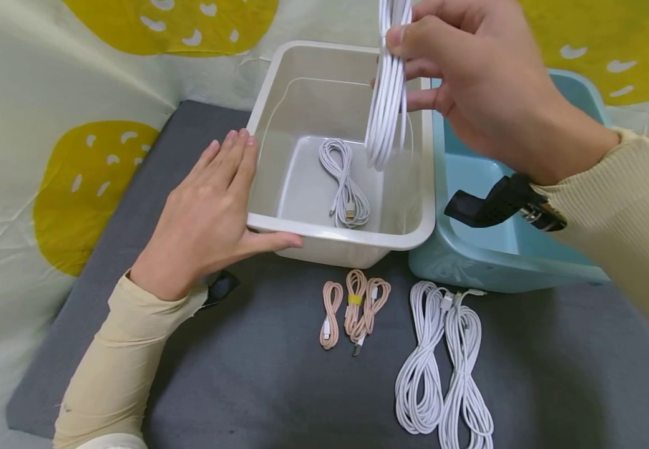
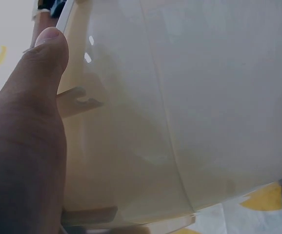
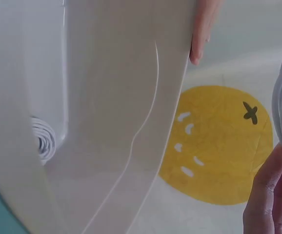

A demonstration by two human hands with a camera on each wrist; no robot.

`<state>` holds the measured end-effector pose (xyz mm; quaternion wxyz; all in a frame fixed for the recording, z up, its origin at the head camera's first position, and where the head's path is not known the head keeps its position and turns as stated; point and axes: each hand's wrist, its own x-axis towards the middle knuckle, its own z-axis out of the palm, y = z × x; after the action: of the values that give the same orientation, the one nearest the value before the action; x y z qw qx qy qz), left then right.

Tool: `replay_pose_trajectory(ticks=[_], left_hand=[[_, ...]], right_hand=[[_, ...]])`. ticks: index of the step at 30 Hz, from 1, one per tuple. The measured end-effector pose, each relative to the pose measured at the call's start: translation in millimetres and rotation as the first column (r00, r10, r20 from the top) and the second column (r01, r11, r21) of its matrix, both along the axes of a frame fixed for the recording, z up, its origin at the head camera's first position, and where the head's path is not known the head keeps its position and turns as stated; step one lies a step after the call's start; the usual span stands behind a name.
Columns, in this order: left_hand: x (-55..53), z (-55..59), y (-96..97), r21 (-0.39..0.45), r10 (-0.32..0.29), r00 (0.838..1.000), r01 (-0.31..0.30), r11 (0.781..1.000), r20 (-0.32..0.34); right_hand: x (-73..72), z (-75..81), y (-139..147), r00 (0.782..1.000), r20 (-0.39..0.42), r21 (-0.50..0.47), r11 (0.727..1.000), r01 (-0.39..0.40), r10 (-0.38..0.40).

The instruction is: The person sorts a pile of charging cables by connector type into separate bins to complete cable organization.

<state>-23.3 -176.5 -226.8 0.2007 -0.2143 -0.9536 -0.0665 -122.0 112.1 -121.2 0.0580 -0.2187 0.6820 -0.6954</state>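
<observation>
My right hand (image 1: 481, 81) pinches a coiled bundle of white cable (image 1: 387, 103) between thumb and fingers, holding it upright above the beige bin (image 1: 346, 238). Part of this bundle shows at the edge of the right wrist view, beside the fingers (image 3: 265, 195). Inside the bin another white USB cable (image 1: 350, 194) lies folded on the floor. My left hand (image 1: 201, 212) rests on the bin's near left corner, straight fingers along the left rim and thumb along the front rim. The left wrist view shows its thumb (image 2: 48, 53) against the bin.
A blue bin (image 1: 487, 274) stands right of the beige one. In front, on the grey surface (image 1: 257, 374), lie pink cables (image 1: 331, 305), some bound with a yellow tie (image 1: 355, 300), and two large white cable coils (image 1: 422, 355). Fruit-patterned cloth (image 1: 88, 199) hangs behind and at left.
</observation>
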Motion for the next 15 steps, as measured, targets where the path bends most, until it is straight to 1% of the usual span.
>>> replay_pose_trajectory(ticks=[3,7,11,15], left_hand=[[0.6,0.0,0.9,-0.005,0.001,1.0,-0.001,1.0,-0.001],[0.8,-0.4,1.3,-0.013,0.001,1.0,-0.001,1.0,0.002],[1.2,-0.8,1.5,-0.014,0.002,1.0,-0.002,1.0,0.008],[2.1,-1.0,2.1,-0.009,0.001,1.0,-0.001,1.0,-0.002]], right_hand=[[-6.6,-1.8,-3.3,1.0,0.013,-0.003,1.0,0.01,-0.01],[-14.8,-3.9,-9.7,0.999,0.03,0.022,0.999,0.03,-0.031],[-24.2,-5.6,-18.1,0.997,0.055,0.066,0.997,0.049,-0.052],[-32.5,-8.0,-25.9,0.995,0.066,0.13,0.989,0.072,-0.081]])
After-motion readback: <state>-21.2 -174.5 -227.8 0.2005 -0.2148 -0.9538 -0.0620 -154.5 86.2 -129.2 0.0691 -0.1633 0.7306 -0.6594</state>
